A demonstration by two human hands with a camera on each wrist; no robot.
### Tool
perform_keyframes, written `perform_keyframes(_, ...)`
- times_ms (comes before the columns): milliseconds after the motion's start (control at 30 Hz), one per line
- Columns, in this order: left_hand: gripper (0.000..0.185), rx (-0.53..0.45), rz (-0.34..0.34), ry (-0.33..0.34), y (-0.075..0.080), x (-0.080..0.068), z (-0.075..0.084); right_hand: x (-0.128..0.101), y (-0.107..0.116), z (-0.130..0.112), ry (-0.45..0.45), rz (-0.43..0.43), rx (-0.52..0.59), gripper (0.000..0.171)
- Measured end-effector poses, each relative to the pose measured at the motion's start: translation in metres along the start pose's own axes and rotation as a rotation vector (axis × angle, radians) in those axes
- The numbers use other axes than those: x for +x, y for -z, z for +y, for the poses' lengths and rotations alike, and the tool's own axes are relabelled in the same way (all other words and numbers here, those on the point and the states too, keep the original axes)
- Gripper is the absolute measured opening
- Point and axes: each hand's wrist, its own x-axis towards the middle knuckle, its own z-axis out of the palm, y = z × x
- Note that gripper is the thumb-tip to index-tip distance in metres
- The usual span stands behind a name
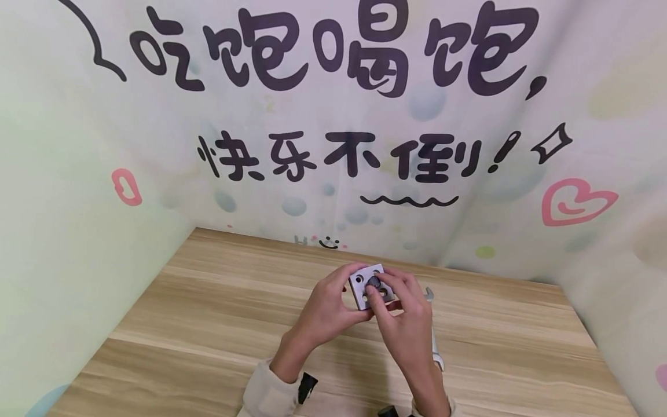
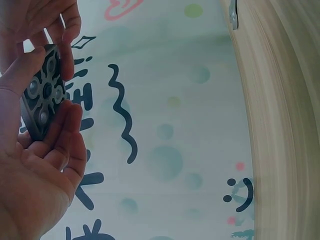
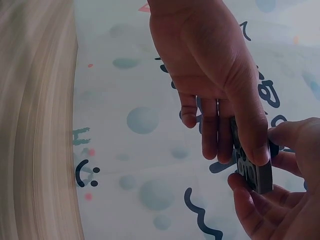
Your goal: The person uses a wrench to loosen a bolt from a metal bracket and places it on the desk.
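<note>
A small square metal block (image 1: 365,288) with several round holes and a dark round part at its centre is held above the wooden table (image 1: 208,324), face up. My left hand (image 1: 341,298) grips its left side, fingers curled round the far edge and thumb under the near one. My right hand (image 1: 389,294) pinches the right side, fingertips lying on the block's face by the dark centre. In the left wrist view the block (image 2: 44,95) stands on edge between my left hand (image 2: 45,150) and the right hand's fingers. Seen from the right wrist, the block (image 3: 255,172) is mostly covered by fingers (image 3: 215,130).
A silver wrench (image 1: 434,341) lies on the table just behind and right of my right hand. Printed fabric walls (image 1: 333,145) close in the table at the back and both sides. Bare wood stretches to the left and front.
</note>
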Motion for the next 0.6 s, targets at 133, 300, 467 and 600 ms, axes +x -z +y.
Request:
perform_keyframes(133, 0.068, -0.002, 0.002, 0.006, -0.0003, 0.0003, -0.0001, 0.0004, 0.0002, 0.0, -0.005, -0.009, 0.002, 0.025)
perform_keyframes(300, 0.069, -0.006, 0.006, 0.011, -0.0007, 0.0003, -0.0002, 0.0008, 0.0, 0.0004, -0.01, -0.005, 0.016, 0.031)
perform_keyframes(467, 0.072, -0.004, 0.007, 0.014, -0.0021, 0.0004, 0.0003, 0.0006, -0.0005, -0.0002, -0.046, 0.012, 0.018, 0.032)
perform_keyframes(600, 0.072, -0.007, 0.003, 0.026, -0.0032, 0.0004, 0.0007, 0.0002, -0.0005, -0.0005, -0.073, 0.021, 0.01, 0.027)
